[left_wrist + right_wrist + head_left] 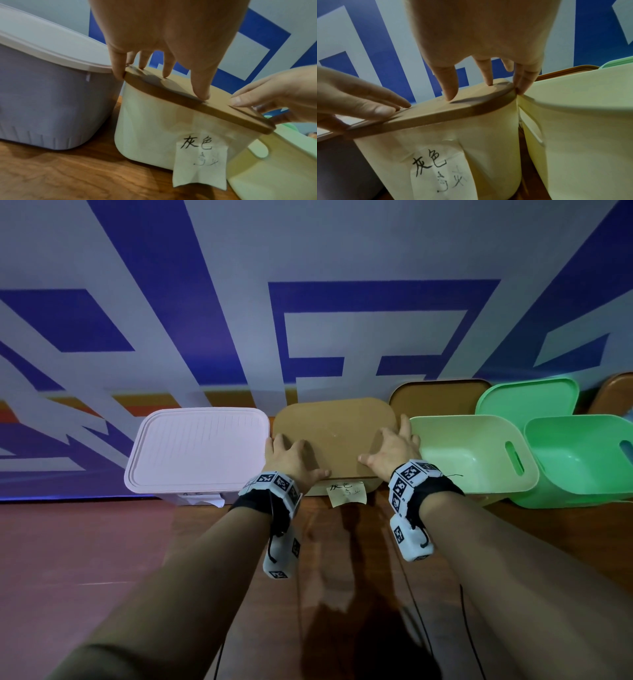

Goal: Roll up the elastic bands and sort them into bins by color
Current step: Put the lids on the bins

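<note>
A cream bin (154, 128) with a brown lid (335, 436) stands in the middle of the row, a handwritten paper label (346, 493) on its front. Both hands lie on that lid. My left hand (291, 453) presses the lid's left part with fingers spread, and the little finger hangs over the left edge (120, 75). My right hand (394, 446) presses the right part, its outer fingers (523, 83) at the lid's right edge beside the neighbouring bin. Neither hand holds anything else. No elastic band shows in any view.
A lilac bin with a pale lid (198, 446) stands to the left, touching the cream one. To the right stand an open yellow-green bin (455, 440) and an open green bin (582, 419). A brown lid (438, 398) and a green lid (527, 398) lean on the wall. Wooden table (342, 542) lies in front.
</note>
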Action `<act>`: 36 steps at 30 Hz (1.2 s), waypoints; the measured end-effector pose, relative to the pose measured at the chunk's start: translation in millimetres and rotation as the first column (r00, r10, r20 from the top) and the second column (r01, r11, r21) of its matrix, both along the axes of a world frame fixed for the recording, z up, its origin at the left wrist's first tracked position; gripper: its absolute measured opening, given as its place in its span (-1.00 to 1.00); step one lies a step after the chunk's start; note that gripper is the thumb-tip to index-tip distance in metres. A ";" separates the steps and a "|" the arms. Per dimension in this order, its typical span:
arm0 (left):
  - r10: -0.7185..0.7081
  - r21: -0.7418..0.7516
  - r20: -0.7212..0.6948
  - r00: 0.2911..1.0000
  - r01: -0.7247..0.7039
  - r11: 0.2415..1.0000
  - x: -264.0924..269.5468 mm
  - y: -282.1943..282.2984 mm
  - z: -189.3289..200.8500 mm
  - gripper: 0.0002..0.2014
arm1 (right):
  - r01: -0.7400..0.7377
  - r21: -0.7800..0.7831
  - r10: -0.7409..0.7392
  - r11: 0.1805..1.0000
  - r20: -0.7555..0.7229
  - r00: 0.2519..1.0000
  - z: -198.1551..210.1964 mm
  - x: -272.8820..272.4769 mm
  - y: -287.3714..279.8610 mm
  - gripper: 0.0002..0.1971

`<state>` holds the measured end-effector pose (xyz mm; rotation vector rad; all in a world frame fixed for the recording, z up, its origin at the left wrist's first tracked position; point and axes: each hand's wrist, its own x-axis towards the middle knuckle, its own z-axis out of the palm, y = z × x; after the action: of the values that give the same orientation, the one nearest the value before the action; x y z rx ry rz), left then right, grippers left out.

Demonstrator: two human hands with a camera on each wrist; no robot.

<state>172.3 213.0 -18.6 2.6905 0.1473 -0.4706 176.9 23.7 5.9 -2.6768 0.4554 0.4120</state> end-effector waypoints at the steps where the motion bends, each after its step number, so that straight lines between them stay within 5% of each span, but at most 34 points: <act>1: -0.006 0.009 -0.015 1.000 0.006 1.000 1.3 -1.1 1.5 -0.24 | -0.015 -0.008 0.015 1.000 -0.017 1.000 0.2 -0.1 0.8 -0.25; 18: -0.017 0.092 -0.124 0.992 0.029 0.995 7.8 -9.4 10.9 -0.22 | -0.135 -0.071 0.125 0.988 -0.131 0.983 -2.0 12.2 -9.7 -0.12; 24: -0.065 0.252 -0.143 0.988 0.099 0.963 16.6 -8.2 20.2 -0.11 | -0.195 -0.058 0.183 0.979 -0.164 0.969 -2.2 14.0 -9.0 0.06; 36: -0.181 0.265 -0.184 0.966 0.226 0.937 30.8 1.6 14.3 0.14 | -0.324 -0.094 0.280 0.941 -0.319 0.905 5.3 34.3 -0.3 0.28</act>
<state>203.1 214.6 -4.3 2.9642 -0.0255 -0.7800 211.3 23.4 11.2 -2.8433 0.1509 0.9220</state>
